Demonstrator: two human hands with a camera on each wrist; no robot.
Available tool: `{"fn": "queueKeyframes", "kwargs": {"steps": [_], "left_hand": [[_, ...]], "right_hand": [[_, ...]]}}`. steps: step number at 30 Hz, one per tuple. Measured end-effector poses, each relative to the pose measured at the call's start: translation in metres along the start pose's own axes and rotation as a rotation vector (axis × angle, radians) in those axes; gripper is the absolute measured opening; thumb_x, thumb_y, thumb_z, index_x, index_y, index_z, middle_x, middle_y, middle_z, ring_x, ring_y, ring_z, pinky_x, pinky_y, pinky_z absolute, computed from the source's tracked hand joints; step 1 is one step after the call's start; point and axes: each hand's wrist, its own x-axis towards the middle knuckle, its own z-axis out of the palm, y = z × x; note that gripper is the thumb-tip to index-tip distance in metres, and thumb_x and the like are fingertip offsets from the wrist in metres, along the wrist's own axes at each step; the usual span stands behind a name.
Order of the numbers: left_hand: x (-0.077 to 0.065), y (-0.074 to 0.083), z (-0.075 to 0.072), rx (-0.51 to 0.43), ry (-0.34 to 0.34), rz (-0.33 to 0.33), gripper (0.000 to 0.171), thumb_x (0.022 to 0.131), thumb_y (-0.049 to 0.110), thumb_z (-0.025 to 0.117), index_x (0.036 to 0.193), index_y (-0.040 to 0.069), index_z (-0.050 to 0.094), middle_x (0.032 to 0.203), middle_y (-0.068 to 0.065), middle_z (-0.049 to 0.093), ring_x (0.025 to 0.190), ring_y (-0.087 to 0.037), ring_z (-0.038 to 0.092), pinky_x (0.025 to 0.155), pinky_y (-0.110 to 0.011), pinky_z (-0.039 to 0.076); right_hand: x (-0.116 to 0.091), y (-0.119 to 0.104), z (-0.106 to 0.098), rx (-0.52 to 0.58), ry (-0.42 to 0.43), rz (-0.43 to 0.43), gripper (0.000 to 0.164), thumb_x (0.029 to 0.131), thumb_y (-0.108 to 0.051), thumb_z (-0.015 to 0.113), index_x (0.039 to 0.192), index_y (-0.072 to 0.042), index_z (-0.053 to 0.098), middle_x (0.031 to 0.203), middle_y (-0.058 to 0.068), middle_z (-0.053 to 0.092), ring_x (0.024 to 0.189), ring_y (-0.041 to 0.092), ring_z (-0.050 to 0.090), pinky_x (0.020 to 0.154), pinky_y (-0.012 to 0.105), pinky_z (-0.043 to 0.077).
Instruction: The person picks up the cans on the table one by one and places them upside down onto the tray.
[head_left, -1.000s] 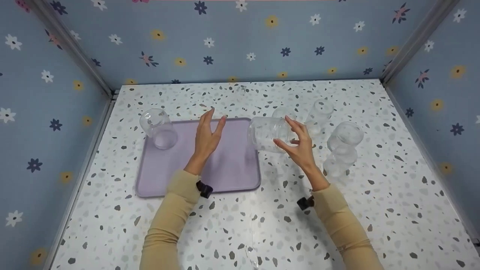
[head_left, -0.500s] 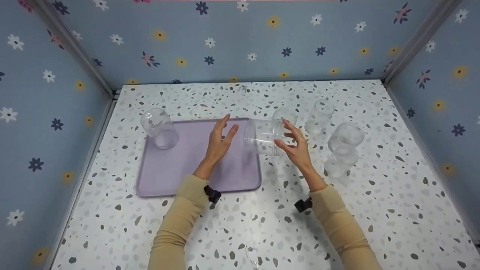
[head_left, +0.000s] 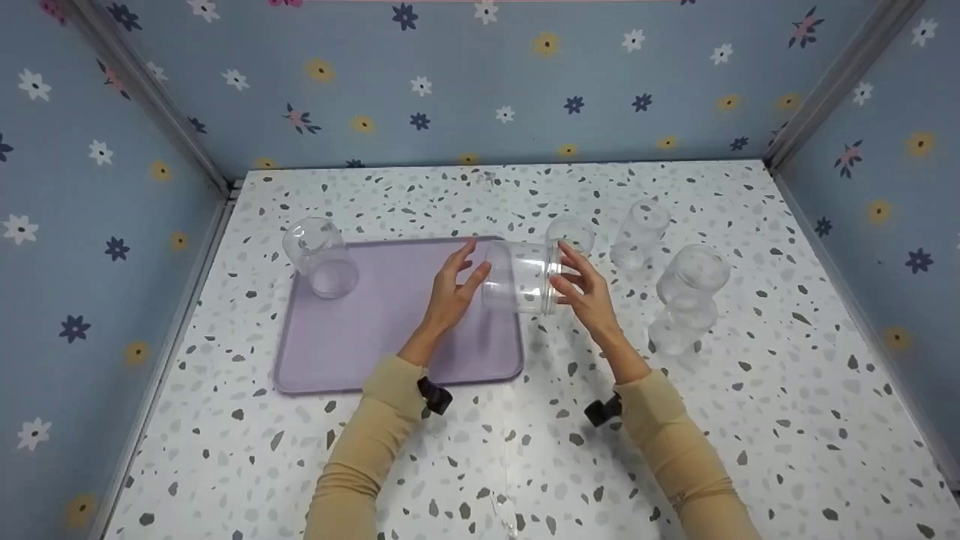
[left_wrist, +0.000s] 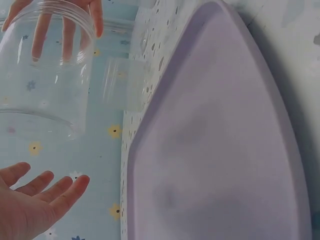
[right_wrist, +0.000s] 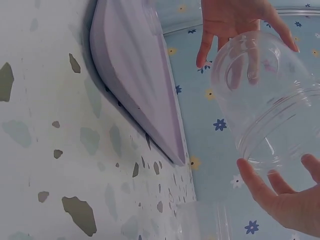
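Backdrop: three light-blue flowered wall panels (head_left: 480, 75) around one white, speckled table (head_left: 810, 420).
Jars: six apparent, all clear and cylindrical.
Held jar (head_left: 521, 277): one, lying sideways in the air, over the tray's right edge.
Right hand (head_left: 591, 298): thumb and fingers grip its rim.
Left hand (head_left: 450, 296): fingers spread, beside its base, not gripping.
Tray: one, lilac, rectangular (head_left: 375, 330); one standing jar (head_left: 322, 259) at its far-left corner.
Right side: four more jars (head_left: 679, 328), the leftmost partly hidden behind the held one.
Sleeves: two, tan (head_left: 375, 435).

Free room near-left over the tray (head_left: 330, 345), jar (head_left: 517, 277) above right edge
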Motion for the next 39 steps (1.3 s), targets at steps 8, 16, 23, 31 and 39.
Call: {"fn": "queueKeyframes", "kwargs": {"steps": [8,16,23,31,39], "left_hand": [[-0.010,0.019,0.001,-0.126,-0.027,0.038,0.054,0.087,0.018,0.051,0.132,-0.007,0.034,0.129,-0.025,0.038,0.108,-0.036,0.046,0.075,-0.039,0.047],[-0.018,0.038,0.000,-0.125,0.006,0.038,0.052,0.086,0.014,0.051,0.130,-0.007,0.036,0.125,-0.026,0.041,0.104,-0.035,0.048,0.066,-0.032,0.047],[-0.019,0.037,0.000,-0.148,0.002,0.033,0.050,0.085,0.009,0.050,0.131,-0.006,0.036,0.125,-0.023,0.041,0.105,-0.034,0.047,0.065,-0.028,0.046],[-0.019,0.034,0.003,-0.207,0.020,0.053,0.050,0.085,0.006,0.050,0.130,-0.008,0.036,0.125,-0.024,0.041,0.103,-0.037,0.047,0.062,-0.023,0.045],[-0.018,0.033,0.007,-0.233,0.060,0.063,0.050,0.083,0.007,0.050,0.129,-0.009,0.038,0.122,-0.023,0.043,0.099,-0.033,0.050,0.062,-0.024,0.045]], "right_hand": [[-0.001,-0.001,0.001,0.025,-0.043,-0.006,0.056,0.084,-0.014,0.051,0.136,-0.003,0.034,0.126,0.025,0.040,0.105,0.035,0.049,0.067,0.033,0.051],[0.001,0.000,0.002,0.049,-0.075,-0.004,0.053,0.086,-0.009,0.048,0.136,-0.001,0.032,0.126,0.026,0.040,0.105,0.036,0.048,0.068,0.034,0.051],[0.003,0.001,0.001,0.072,-0.102,-0.011,0.054,0.088,-0.015,0.050,0.136,0.000,0.031,0.128,0.025,0.038,0.107,0.034,0.048,0.070,0.035,0.051],[0.006,0.001,-0.001,0.083,-0.132,-0.013,0.055,0.089,-0.017,0.050,0.137,-0.002,0.029,0.131,0.029,0.034,0.109,0.035,0.046,0.074,0.036,0.050],[0.007,-0.001,-0.001,0.115,-0.155,-0.010,0.052,0.090,-0.009,0.046,0.138,-0.001,0.026,0.133,0.031,0.030,0.110,0.037,0.045,0.075,0.037,0.049]]}}
